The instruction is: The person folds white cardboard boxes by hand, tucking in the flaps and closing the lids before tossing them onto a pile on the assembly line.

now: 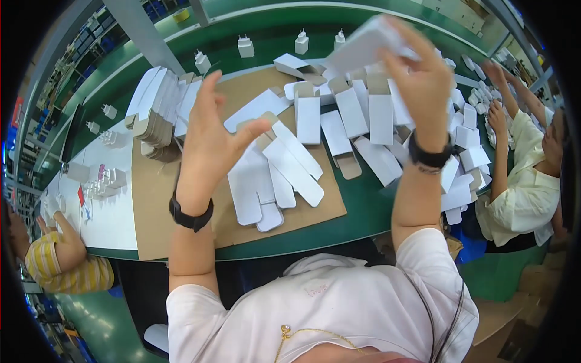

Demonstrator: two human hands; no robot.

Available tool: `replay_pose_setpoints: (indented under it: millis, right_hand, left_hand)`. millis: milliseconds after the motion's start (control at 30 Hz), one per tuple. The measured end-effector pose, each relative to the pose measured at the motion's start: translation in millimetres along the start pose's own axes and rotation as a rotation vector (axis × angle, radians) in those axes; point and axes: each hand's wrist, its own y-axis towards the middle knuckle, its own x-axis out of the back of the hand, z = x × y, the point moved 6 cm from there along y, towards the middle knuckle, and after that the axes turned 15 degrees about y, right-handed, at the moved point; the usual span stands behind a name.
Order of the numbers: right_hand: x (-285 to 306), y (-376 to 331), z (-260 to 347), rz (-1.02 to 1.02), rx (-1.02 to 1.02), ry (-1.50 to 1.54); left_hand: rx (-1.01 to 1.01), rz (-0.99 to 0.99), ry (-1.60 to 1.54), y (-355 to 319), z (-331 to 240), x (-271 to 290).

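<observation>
My right hand (420, 75) is raised over the far right of the table, shut on a white carton (363, 47) that is smeared by motion. My left hand (212, 136) hovers empty, thumb and fingers apart, above a brown cardboard sheet (302, 215). Beside it on the sheet lie several flat white cartons (290, 154), overlapping. A thick stack of folded cartons (154, 112) stands just left of my left hand. Below my right hand, opened-out white cartons (308, 121) form a loose heap, some with flaps up.
White plug adapters (245, 47) stand along the table's far edge, and more adapters (109, 181) are grouped at the left. A person in a striped top (69, 260) sits at the left. On the right a person in pale yellow (520, 181) reaches toward small white items.
</observation>
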Motion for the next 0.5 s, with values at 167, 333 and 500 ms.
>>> replay_pose_setpoints:
  millis: [167,333,500]
  right_hand:
    - [60,-3,-39,0.057,0.346,-1.020]
    - [-17,-37,-51,0.260,-0.251,-0.135]
    - [-102,-61,-22,0.585,-0.343,0.067]
  left_hand:
    - [0.181,0.260,0.468,-39,30,-29]
    - [0.309,0.339,0.301,-53,56,-25]
    - [0.559,0.218,0.043,-40,56,2]
